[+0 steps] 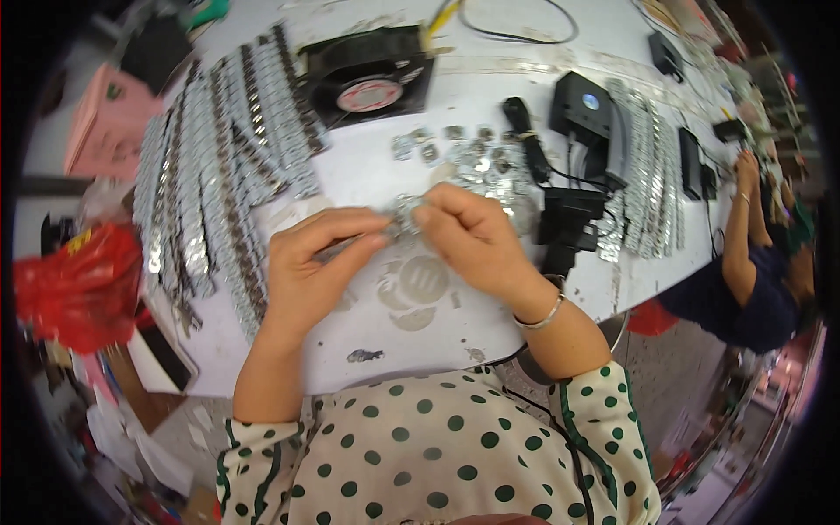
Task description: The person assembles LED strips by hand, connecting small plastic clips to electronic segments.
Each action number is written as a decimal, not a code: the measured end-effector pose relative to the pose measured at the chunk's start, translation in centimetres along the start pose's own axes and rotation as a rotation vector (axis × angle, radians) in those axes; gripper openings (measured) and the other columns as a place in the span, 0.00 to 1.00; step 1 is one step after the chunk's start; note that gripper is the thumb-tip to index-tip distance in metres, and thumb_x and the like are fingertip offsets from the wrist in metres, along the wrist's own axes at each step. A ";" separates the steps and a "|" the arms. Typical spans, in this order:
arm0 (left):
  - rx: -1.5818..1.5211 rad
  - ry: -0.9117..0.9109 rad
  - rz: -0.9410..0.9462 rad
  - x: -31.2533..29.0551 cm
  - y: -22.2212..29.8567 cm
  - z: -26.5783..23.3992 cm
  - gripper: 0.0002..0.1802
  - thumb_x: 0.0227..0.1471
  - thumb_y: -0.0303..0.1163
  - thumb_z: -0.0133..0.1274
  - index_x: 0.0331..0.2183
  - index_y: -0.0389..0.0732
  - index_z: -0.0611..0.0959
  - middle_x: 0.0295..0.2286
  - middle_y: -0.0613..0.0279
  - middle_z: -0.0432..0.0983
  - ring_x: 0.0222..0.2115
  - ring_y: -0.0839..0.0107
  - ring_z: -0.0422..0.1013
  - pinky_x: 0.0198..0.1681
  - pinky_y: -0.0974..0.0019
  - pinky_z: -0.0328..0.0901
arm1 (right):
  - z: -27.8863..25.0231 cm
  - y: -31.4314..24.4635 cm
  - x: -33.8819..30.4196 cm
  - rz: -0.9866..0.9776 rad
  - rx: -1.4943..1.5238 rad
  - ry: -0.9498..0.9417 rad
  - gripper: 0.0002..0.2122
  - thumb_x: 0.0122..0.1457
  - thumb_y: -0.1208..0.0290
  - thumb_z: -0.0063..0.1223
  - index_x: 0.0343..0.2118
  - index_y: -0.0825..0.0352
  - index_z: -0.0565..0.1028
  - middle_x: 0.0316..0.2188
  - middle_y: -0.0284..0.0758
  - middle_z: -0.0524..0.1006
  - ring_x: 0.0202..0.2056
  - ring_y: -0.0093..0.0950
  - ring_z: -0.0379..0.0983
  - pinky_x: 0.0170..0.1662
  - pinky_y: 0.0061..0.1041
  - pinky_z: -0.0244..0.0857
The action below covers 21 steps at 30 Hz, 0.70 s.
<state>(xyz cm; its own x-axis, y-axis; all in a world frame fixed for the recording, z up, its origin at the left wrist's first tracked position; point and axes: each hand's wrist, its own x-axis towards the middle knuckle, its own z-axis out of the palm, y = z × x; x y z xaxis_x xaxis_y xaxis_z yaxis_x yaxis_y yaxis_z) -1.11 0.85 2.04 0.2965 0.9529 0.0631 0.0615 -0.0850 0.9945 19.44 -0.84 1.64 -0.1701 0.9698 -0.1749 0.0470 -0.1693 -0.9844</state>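
red round label (pixel 369 95) on the black fan; pink box (pixel 109 122) far left.

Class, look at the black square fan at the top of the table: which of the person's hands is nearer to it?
Left. The left hand lies almost straight below the fan, while the right hand sits below it and further off to the right. Both pinch a small silver piece between them.

White worktable, crowded along its far edge

The white table (pixel 385 337) carries long rows of small silver parts (pixel 219 166) at its left edge, a black fan (pixel 367 77) at the far edge, loose silver pieces (pixel 464 149) mid-table, and black adapters (pixel 582 109) beside more silver strips (pixel 652 175) toward the right edge.
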 end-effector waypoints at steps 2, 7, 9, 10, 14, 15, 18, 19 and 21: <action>0.277 0.001 0.215 -0.1 0.2 0.0 0.11 0.45 0.19 0.60 0.35 0.36 0.84 0.33 0.58 0.80 0.34 0.73 0.76 0.37 0.74 0.69 | 0.5 0.3 -0.1 -0.054 -0.067 0.007 0.09 0.60 0.71 0.51 0.24 0.67 0.69 0.14 0.24 0.63 0.18 0.11 0.55 0.20 0.17 0.51; 0.311 0.115 0.222 -0.5 0.0 0.4 0.11 0.46 0.20 0.59 0.36 0.38 0.85 0.34 0.58 0.80 0.33 0.73 0.76 0.36 0.74 0.70 | 1.6 0.5 -0.3 -0.142 -0.268 -0.048 0.09 0.60 0.72 0.50 0.25 0.69 0.69 0.14 0.25 0.63 0.18 0.12 0.55 0.21 0.18 0.52; 0.307 0.142 0.280 -0.1 0.1 0.4 0.11 0.47 0.20 0.58 0.36 0.38 0.84 0.33 0.58 0.80 0.32 0.74 0.76 0.35 0.73 0.71 | 2.1 0.1 -0.6 -0.063 -0.162 -0.011 0.08 0.60 0.72 0.50 0.25 0.68 0.69 0.14 0.24 0.63 0.19 0.12 0.55 0.21 0.17 0.52; 0.307 0.146 0.276 -0.2 0.1 0.3 0.11 0.47 0.20 0.58 0.36 0.38 0.84 0.33 0.58 0.80 0.32 0.74 0.76 0.35 0.73 0.71 | 2.2 0.0 -0.7 0.014 -0.060 0.038 0.08 0.60 0.72 0.49 0.25 0.68 0.69 0.15 0.23 0.64 0.19 0.12 0.54 0.21 0.17 0.52; 0.314 0.134 0.300 -0.4 -0.1 0.4 0.10 0.47 0.20 0.58 0.36 0.38 0.84 0.33 0.58 0.80 0.32 0.73 0.76 0.35 0.73 0.71 | 1.2 -0.2 -0.1 0.075 0.136 0.139 0.10 0.62 0.70 0.50 0.25 0.67 0.69 0.15 0.20 0.62 0.20 0.10 0.53 0.21 0.16 0.50; 0.316 0.103 0.314 -0.4 0.0 0.6 0.10 0.47 0.20 0.58 0.35 0.38 0.84 0.33 0.58 0.80 0.32 0.72 0.76 0.35 0.73 0.71 | 1.1 0.1 -0.2 0.020 0.037 0.125 0.10 0.62 0.69 0.50 0.25 0.68 0.70 0.16 0.20 0.62 0.20 0.10 0.53 0.22 0.15 0.50; 0.275 0.123 0.273 -0.5 -0.1 0.8 0.10 0.47 0.20 0.58 0.35 0.38 0.84 0.33 0.58 0.80 0.31 0.71 0.77 0.35 0.72 0.71 | 1.3 0.0 -0.3 -0.007 -0.053 0.061 0.10 0.62 0.70 0.50 0.26 0.68 0.71 0.16 0.20 0.64 0.20 0.10 0.54 0.22 0.15 0.50; 0.275 0.123 0.271 -0.6 -0.2 0.9 0.10 0.47 0.20 0.58 0.35 0.38 0.84 0.33 0.58 0.80 0.31 0.71 0.77 0.35 0.72 0.71 | 1.2 0.0 -0.2 -0.005 -0.053 0.060 0.10 0.62 0.70 0.50 0.26 0.68 0.71 0.16 0.20 0.64 0.20 0.10 0.54 0.22 0.15 0.50; 0.312 0.141 0.247 -0.6 -0.3 1.1 0.10 0.47 0.20 0.58 0.35 0.39 0.84 0.32 0.58 0.80 0.31 0.71 0.77 0.34 0.72 0.71 | 1.1 0.1 0.0 0.044 -0.050 0.058 0.09 0.62 0.70 0.49 0.27 0.69 0.72 0.16 0.21 0.65 0.20 0.10 0.54 0.22 0.15 0.50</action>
<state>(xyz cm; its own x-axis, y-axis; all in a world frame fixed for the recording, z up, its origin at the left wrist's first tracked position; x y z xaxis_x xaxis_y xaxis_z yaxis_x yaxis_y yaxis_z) -0.27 -0.04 1.59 0.2061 0.9216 0.3288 0.2971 -0.3791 0.8763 18.40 -1.04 1.51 -0.1099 0.9703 -0.2154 0.1027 -0.2045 -0.9735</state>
